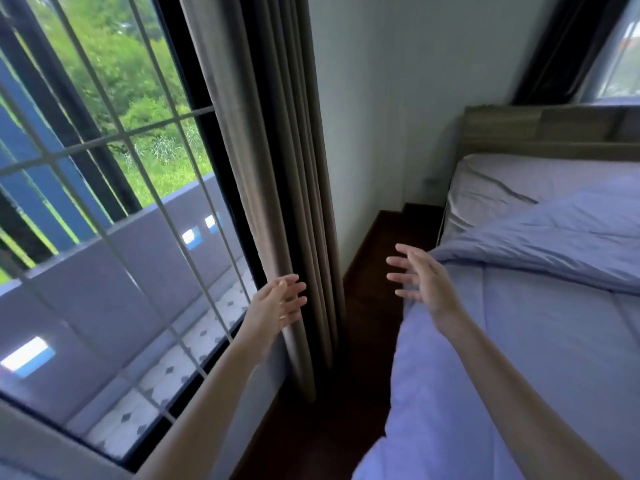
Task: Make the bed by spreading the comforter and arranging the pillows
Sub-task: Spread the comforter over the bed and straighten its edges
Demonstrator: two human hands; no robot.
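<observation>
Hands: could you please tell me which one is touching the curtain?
The left hand, its straight fingers against the grey curtain; the right hand is spread open over by the blue comforter.

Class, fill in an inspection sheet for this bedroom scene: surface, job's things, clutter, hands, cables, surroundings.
Surface: pale sheet bare near the wooden headboard.
Job's things: blue comforter over the sheet, upper part folded over; no pillows seen.
Clutter: nothing seen.
Hands: left hand open at the curtain; right hand open at the comforter's edge.
Cables: nothing seen.
Surroundings: barred window, dark floor, plain wall.
</observation>
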